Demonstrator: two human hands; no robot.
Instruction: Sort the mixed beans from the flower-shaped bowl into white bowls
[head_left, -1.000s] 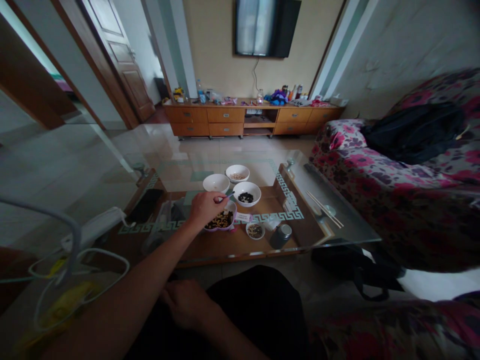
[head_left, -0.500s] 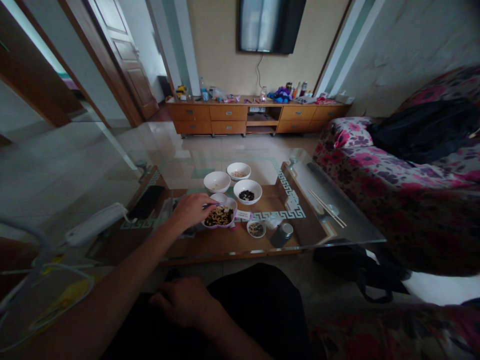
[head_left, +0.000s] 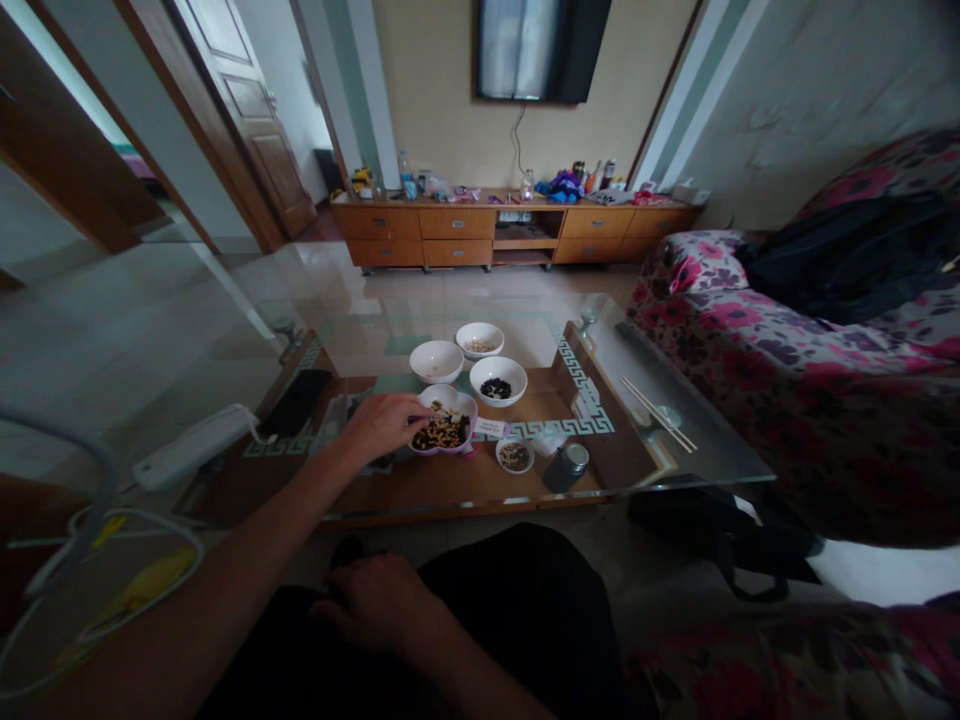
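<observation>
My left hand (head_left: 386, 425) reaches over the left side of a pink-rimmed, flower-shaped dish (head_left: 471, 420). The dish holds a mix of yellowish, dark and pale grains or beans. Thumb and fingers are pinched together on a slim bluish tool, now almost wholly hidden by the fingers. Low in the view, my right hand (head_left: 386, 600) lies loosely on my dark-clothed lap, its thumb apart from the fingers, with nothing visible in it. Behind the dish stand a white bowl (head_left: 436, 362), a white bowl with black beans (head_left: 499, 382) and another with pale pinkish pieces (head_left: 480, 340).
To the dish's right are a small bowl of mixed seeds (head_left: 514, 458) and a dark grey canister (head_left: 568, 467). A pair of chopsticks (head_left: 658, 413) lies on the glass table (head_left: 705, 465). A white power strip (head_left: 199, 445) is at left, a floral sofa (head_left: 742, 340) at right.
My left hand has closed in over the dish, turning so that the bluish tool hardly shows. The right hand stays on my lap, and the view has shifted slightly.
</observation>
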